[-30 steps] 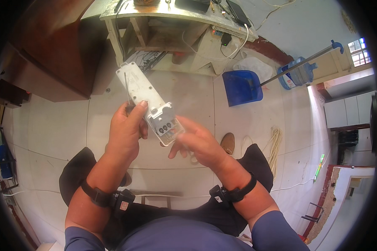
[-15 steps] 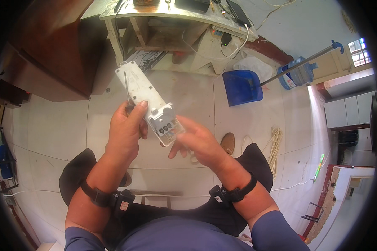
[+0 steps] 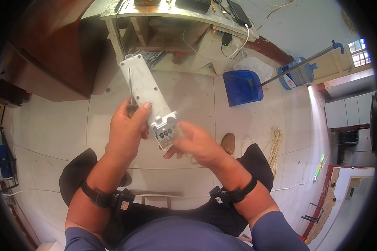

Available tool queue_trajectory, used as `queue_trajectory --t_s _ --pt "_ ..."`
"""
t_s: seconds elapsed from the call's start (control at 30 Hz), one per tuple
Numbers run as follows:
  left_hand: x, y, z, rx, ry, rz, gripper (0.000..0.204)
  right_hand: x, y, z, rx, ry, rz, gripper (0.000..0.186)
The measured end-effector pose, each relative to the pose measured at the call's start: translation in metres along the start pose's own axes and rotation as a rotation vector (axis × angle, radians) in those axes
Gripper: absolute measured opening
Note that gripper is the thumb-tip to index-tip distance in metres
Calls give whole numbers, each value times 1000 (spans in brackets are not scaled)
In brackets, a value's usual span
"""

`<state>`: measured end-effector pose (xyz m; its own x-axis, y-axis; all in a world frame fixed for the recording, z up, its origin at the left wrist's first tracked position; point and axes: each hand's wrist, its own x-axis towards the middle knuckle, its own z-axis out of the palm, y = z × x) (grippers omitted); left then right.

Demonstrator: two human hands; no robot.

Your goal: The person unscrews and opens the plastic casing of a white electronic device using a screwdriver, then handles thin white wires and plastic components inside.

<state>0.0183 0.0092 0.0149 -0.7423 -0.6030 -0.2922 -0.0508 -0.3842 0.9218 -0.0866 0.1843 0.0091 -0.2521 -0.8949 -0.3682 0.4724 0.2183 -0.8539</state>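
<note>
My left hand (image 3: pixel 127 125) is closed around a long white plastic electricity meter (image 3: pixel 143 83), its thumb pressed on the flat back. The same hand also holds a screwdriver (image 3: pixel 130 85), whose thin shaft points away from me along the meter's left edge. Dark round holes show in the terminal block (image 3: pixel 165 133) at the near end, within a clear plastic edge. At this end is my right hand (image 3: pixel 194 142), its thumb side over the right corner and other fingers curled below. Blur over those fingers hides whether they grip the meter.
A worn workbench (image 3: pixel 176 14) with cables and a phone (image 3: pixel 238 13) stands ahead. Right of it are a blue dustpan (image 3: pixel 243 87) and a water bottle (image 3: pixel 297 73). A coil of pale cable (image 3: pixel 275 152) lies on the floor. A brown cabinet (image 3: pixel 50 79) stands left.
The meter has turned slightly, and its terminal end has shifted a little toward me. The screwdriver shaft now stands more upright. My right hand has moved slightly left at the terminal end.
</note>
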Motion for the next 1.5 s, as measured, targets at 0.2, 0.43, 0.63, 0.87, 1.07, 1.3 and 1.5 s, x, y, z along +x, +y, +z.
queue_trajectory --t_s 0.2,0.43,0.63,0.87,1.07,1.3,1.5 --pt "2 0 -2 -1 -10 0 45 -2 -2 3 -61 12 9 38" --pt "3 0 -4 -24 -48 -18 45 -1 -5 1 -32 -7 36 38" --pt "3 2 -6 -2 -95 -61 34 -5 -11 -3 -35 -49 26 42" --pt "2 3 -6 8 -91 -74 32 -6 -13 -4 100 -57 68 42" --pt "3 0 -7 7 -127 -78 30 -4 -13 0 21 -38 113 41" --pt "4 0 -8 -7 -133 -89 29 -4 -14 -1 65 -48 104 40" --pt "4 1 -7 -14 -129 -95 29 -6 -16 -2 80 -72 97 42"
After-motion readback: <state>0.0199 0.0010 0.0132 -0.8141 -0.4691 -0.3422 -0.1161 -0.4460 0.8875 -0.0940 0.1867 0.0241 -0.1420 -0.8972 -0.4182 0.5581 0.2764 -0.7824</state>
